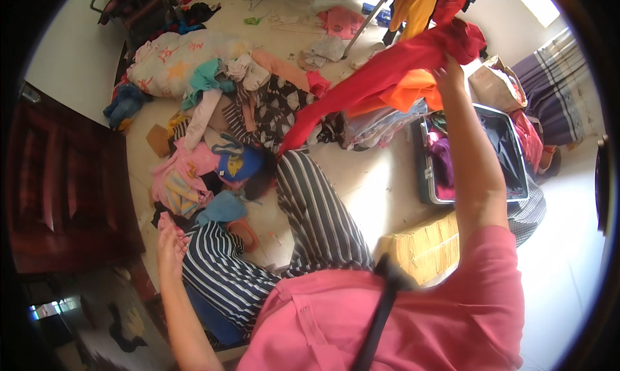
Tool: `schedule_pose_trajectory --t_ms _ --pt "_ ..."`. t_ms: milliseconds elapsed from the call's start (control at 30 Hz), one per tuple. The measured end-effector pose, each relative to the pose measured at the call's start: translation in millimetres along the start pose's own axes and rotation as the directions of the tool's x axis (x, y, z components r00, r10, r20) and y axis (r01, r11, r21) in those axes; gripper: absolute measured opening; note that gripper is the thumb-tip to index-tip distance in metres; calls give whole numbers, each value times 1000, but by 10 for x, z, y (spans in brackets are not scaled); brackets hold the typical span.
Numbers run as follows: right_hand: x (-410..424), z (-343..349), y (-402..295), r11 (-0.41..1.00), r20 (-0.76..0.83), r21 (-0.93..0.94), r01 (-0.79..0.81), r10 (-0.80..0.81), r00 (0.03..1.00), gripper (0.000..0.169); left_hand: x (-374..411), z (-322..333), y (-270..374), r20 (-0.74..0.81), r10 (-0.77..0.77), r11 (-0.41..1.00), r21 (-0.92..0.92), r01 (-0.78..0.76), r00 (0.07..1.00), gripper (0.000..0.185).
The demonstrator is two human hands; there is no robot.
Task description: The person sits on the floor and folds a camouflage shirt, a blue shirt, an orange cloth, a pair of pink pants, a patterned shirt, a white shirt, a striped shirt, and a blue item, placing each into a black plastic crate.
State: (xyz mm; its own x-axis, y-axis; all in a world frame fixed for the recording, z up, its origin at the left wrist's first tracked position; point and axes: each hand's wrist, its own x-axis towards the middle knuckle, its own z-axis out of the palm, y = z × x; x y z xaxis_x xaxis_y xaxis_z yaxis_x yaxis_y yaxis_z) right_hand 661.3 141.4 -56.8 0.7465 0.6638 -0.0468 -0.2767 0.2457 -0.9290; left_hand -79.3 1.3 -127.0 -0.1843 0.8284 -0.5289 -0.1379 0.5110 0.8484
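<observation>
Stretched out to the upper right, my right hand [448, 73] grips a long red garment [373, 75]. The cloth trails down to the left towards my striped trouser knee, and part of it bunches above the hand. Just below it lie an orange garment [411, 92] and a stack of folded light clothes [382, 124]. My left hand [172, 242] is raised beside my other knee, palm up, its fingers loosely bent, with no garment clearly held. Nearest to it are a pink garment [186, 167], a blue-grey cloth [223, 207] and a blue garment with a yellow print [237, 163].
An open suitcase [425, 187] with purple clothing stands at right, near a bundle of yellowish paper [421, 250]. Behind the clothes pile lies a stuffed white sack [189, 60]. Garments hang from a rack [368, 24]. A dark wooden door [72, 187] is at left.
</observation>
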Motion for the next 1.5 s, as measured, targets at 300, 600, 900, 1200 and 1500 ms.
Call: schedule_pose_trajectory --t_ms 300,600,900,1200,1500 --pt "-365 -477 1448 846 -5 -280 -453 471 882 24 402 -256 -493 -88 505 755 526 -391 858 22" --pt "-1626 1362 2405 546 365 -807 -225 761 537 31 204 95 -269 73 623 320 885 -339 778 17" --pt "-1270 1775 4010 382 339 -914 137 532 776 54 406 179 -86 23 524 405 872 -273 851 16" --pt "-734 2042 4800 279 339 -928 246 362 868 91 595 52 -20 26 407 432 876 -217 913 15" --pt "-906 1852 5124 292 539 -838 461 571 619 19 610 145 9 7 410 446 871 -208 912 15"
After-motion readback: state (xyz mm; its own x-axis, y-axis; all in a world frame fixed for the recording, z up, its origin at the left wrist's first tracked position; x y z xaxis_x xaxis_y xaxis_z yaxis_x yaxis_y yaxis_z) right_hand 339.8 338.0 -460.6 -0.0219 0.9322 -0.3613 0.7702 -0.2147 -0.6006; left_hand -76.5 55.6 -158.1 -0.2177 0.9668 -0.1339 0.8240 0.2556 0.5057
